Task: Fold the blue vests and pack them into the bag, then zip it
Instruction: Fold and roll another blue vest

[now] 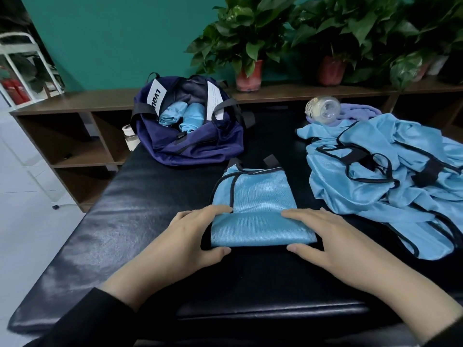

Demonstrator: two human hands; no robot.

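A light blue vest with black trim lies folded lengthwise on the black padded table, its near end turned over into a flat fold. My left hand grips the left end of that fold, fingers on top and thumb at the near edge. My right hand grips the right end the same way. A navy bag stands unzipped at the table's far side with two rolled blue vests inside. A heap of unfolded blue vests lies to the right.
A clear baby bottle lies on a purple cloth behind the heap. A small white bottle stands left of the bag. Potted plants line a brown shelf along the teal wall.
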